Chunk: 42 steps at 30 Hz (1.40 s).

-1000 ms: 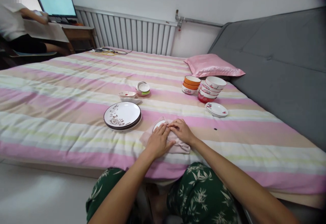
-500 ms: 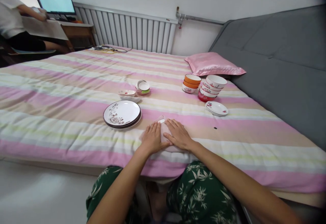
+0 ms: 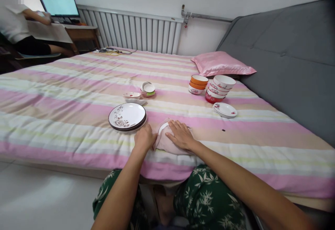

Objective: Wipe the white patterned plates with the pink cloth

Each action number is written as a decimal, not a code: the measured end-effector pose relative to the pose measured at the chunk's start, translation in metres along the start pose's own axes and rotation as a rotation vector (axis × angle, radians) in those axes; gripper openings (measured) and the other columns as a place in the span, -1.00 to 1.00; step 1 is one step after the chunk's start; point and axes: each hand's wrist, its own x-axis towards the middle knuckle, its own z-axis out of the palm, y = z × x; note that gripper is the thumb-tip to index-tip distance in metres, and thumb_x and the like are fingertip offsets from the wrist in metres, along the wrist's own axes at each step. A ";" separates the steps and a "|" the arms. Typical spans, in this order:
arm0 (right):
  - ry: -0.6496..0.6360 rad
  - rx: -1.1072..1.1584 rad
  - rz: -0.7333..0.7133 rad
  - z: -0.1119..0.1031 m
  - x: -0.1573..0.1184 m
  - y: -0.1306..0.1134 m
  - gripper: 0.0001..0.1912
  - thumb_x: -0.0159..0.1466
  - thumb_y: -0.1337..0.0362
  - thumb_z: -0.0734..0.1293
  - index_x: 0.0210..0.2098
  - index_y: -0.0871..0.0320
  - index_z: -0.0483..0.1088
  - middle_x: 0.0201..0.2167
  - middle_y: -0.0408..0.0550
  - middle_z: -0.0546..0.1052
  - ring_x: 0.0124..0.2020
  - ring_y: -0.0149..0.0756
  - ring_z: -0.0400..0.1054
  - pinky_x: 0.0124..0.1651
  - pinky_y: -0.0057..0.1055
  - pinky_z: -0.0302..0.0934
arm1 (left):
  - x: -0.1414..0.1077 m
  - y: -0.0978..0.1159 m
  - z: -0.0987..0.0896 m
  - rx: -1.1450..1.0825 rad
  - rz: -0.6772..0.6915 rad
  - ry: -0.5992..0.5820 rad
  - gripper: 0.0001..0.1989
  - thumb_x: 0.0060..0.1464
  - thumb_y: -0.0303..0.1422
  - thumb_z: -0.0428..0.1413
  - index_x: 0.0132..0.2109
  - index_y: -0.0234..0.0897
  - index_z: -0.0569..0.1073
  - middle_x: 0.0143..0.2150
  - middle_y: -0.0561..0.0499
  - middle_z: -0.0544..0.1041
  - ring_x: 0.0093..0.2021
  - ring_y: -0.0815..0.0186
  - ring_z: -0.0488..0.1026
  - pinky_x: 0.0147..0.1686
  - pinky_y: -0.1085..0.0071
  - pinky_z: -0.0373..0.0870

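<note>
A pale pink cloth (image 3: 167, 143) lies bunched on the striped bed near its front edge, with a white rim showing along its upper left side. My right hand (image 3: 181, 135) rests flat on the cloth, fingers spread. At the cloth's left edge my left hand (image 3: 145, 137) is closed, its fingertips hidden from view; what they hold I cannot make out. Just beyond my left hand sits a stack of dark-rimmed flowered plates (image 3: 127, 116).
Small dishes (image 3: 132, 96) and little bowls (image 3: 148, 87) stand behind the plates. At right are orange bowls (image 3: 198, 82), white-and-red bowls (image 3: 221, 85), small plates (image 3: 225, 110) and a pink pillow (image 3: 222, 63). A person (image 3: 15, 21) sits at a desk, far left.
My left hand has moved left off the cloth's middle to its edge and closed. More of the cloth and its white rim shows. My right hand has stayed on the cloth.
</note>
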 end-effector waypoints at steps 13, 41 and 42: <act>0.025 -0.090 -0.048 0.001 -0.006 -0.001 -0.25 0.25 -0.16 -0.09 0.29 0.14 -0.14 0.32 0.00 -0.10 0.31 -0.11 -0.25 0.27 -0.10 -0.34 | 0.003 -0.005 -0.001 -0.383 -0.052 -0.086 -0.91 -0.05 -0.36 0.06 -0.43 -0.29 0.36 -0.42 -0.12 0.49 -0.28 0.15 0.46 -0.32 0.35 0.29; -0.063 -0.069 0.054 -0.011 -0.041 -0.001 -0.39 0.32 0.06 -0.09 0.29 0.20 -0.11 0.33 -0.03 -0.15 0.33 -0.14 -0.32 0.28 -0.14 -0.28 | -0.008 0.031 0.031 -0.523 0.422 -0.030 -0.73 -0.09 -0.43 0.12 -0.17 -0.24 0.51 0.08 -0.10 0.42 0.08 0.19 0.34 0.05 0.34 0.22; -0.078 -0.061 0.043 -0.012 -0.044 -0.002 -0.38 0.32 0.05 -0.10 0.29 0.20 -0.10 0.33 -0.02 -0.13 0.33 -0.15 -0.31 0.28 -0.16 -0.28 | -0.008 0.031 0.031 -0.508 0.421 -0.036 -0.76 -0.10 -0.44 0.11 -0.21 -0.23 0.52 0.07 -0.09 0.43 0.07 0.20 0.35 0.05 0.34 0.22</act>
